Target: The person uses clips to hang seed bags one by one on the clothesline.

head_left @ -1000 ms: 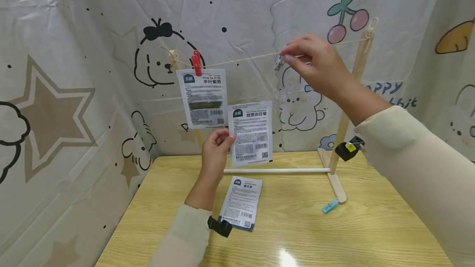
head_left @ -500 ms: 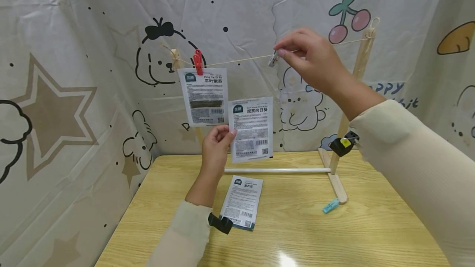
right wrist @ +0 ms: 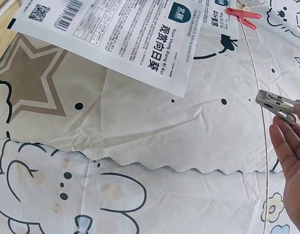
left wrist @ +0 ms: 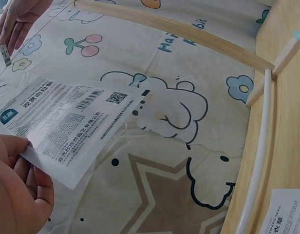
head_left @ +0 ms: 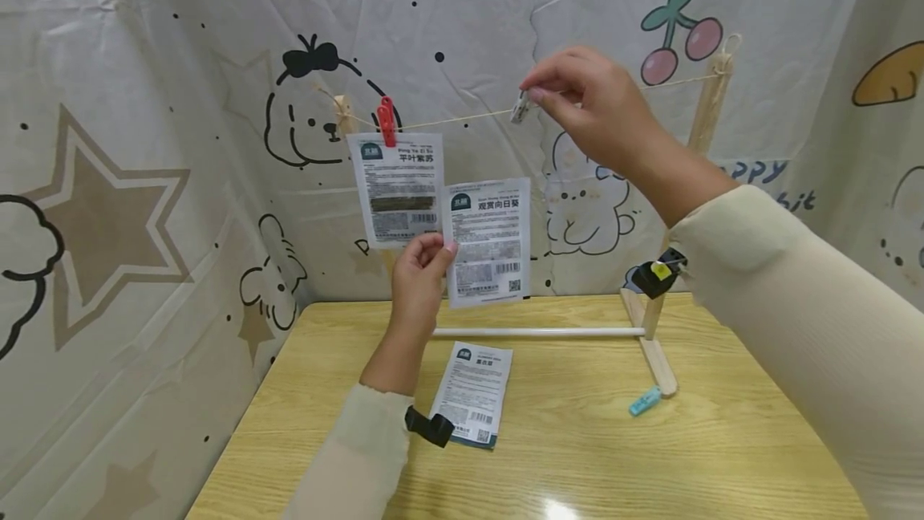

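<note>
My left hand [head_left: 419, 267] pinching a packet [head_left: 487, 241] upright, my right hand [head_left: 585, 103] pinching a grey peg [head_left: 519, 107] at the string [head_left: 462, 116]

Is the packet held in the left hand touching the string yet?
Apart. The head view shows the packet in the left hand, its top edge clearly below the string.

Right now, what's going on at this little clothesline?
A person is hanging seed packets on a string strung across a small wooden rack. The right hand pinches a pale clothespin at the string, while the left hand holds a white packet up below it. One packet already hangs from a red clip; another packet lies on the table.
</note>
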`<action>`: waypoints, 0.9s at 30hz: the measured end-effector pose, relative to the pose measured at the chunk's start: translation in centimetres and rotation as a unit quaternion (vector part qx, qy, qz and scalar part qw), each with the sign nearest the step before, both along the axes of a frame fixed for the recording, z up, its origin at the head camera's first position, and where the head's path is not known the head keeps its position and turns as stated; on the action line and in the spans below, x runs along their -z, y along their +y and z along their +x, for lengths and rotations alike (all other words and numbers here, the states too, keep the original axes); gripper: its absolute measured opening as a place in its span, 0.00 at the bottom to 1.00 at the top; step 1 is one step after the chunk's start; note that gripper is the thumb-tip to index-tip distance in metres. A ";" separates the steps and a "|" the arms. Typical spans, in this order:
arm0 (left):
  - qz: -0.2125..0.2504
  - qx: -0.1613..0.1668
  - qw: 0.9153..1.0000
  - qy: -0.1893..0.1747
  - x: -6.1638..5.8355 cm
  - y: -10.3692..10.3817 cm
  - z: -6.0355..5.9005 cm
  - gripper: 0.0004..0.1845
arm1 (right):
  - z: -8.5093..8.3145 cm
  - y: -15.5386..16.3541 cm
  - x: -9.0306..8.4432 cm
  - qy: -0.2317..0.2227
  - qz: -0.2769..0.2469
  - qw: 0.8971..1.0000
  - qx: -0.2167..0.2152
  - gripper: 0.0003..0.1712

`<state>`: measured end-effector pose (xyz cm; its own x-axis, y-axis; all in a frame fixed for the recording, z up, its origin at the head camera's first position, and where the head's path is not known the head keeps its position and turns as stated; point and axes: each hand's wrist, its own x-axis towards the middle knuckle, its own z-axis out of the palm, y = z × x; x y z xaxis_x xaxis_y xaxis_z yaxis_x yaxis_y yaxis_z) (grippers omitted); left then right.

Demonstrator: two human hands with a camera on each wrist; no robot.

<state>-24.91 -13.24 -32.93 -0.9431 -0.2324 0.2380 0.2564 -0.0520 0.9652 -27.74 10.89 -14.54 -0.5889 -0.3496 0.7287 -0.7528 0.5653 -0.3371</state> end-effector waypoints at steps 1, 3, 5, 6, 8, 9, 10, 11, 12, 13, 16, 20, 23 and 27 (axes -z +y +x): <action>-0.002 -0.001 1.000 -0.001 -0.1 0.0 0.0 0.09 | 0.0 -0.1 -0.1 0.000 -0.001 1.000 -0.001 0.13; -0.002 -0.004 1.000 -0.002 -0.4 0.0 -0.1 0.09 | 0.0 -0.3 -0.2 0.001 -0.002 1.000 -0.004 0.13; -0.003 -0.006 1.000 0.002 -0.6 0.0 -0.1 0.09 | 0.0 -0.4 -0.2 0.002 -0.003 1.000 -0.005 0.13; -0.004 -0.006 1.000 0.004 -0.6 0.1 -0.2 0.09 | 0.0 -0.4 -0.3 0.005 -0.003 1.000 -0.007 0.13; -0.002 -0.007 1.000 0.013 -0.7 0.2 -0.4 0.09 | 0.0 -0.5 -0.4 0.010 -0.004 1.000 -0.009 0.13; -0.002 -0.008 1.000 0.017 -0.7 0.2 -0.5 0.09 | 0.0 -0.5 -0.5 0.010 -0.006 1.000 -0.009 0.13; -0.001 -0.009 1.000 0.019 -0.8 0.2 -0.5 0.09 | 0.0 -0.5 -0.5 0.012 -0.007 1.000 -0.010 0.13; -0.002 -0.009 1.000 0.020 -0.9 0.3 -0.6 0.09 | 0.0 -0.5 -0.6 0.014 -0.008 1.000 -0.010 0.13; 0.000 -0.009 1.000 0.021 -0.9 0.3 -0.7 0.09 | 0.0 -0.6 -0.7 0.014 -0.010 1.000 -0.009 0.13; 0.001 -0.009 1.000 0.022 -1.0 0.3 -0.7 0.09 | 0.0 -0.6 -0.8 0.013 -0.012 1.000 -0.009 0.13; 0.000 -0.010 1.000 0.023 -1.2 0.4 -0.7 0.08 | 0.0 -0.8 -1.0 0.010 -0.013 1.000 -0.006 0.13; -0.006 -0.010 1.000 0.026 -1.6 0.5 -0.7 0.08 | 0.0 -0.9 -1.2 0.004 -0.018 1.000 -0.004 0.13; -0.010 -0.011 1.000 0.027 -1.9 0.5 -0.6 0.08 | 0.1 -1.0 -1.3 0.003 -0.023 1.000 -0.003 0.13; -0.007 -0.012 1.000 0.024 -2.2 0.6 -0.7 0.08 | 0.1 -1.2 -1.5 0.002 -0.026 1.000 -0.004 0.13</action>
